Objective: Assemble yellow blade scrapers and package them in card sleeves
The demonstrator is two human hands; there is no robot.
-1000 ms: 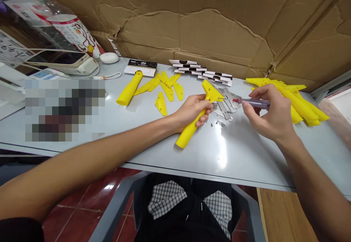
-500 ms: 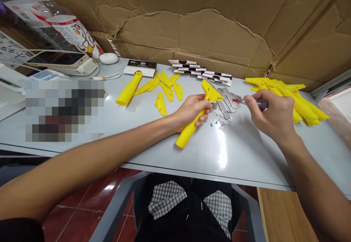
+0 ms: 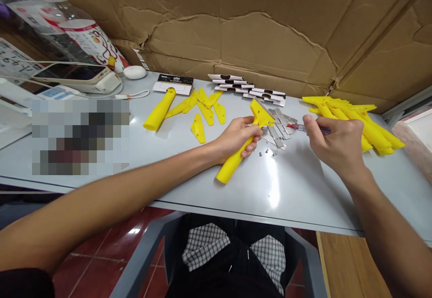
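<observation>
My left hand is closed around the neck of a yellow scraper, its wide head up and its tubular handle slanting down toward me. In my right hand is a screwdriver with a clear purple and red handle. Its thin shaft points left, and the tip meets the right side of the scraper's head. Behind and beside the head lie several flat metal blades. A few small screws are scattered just in front of them. Part of the scraper's neck is hidden by my fingers.
Several yellow scraper bodies are piled at the right. Loose yellow plates, a yellow handle and folded cards lie behind my left arm. A phone and bottles stand back left, before a cardboard wall.
The fingers of my right hand have shifted on the screwdriver handle, the thumb slightly up and right. The scraper's head has turned a little; the tip stays against it.
</observation>
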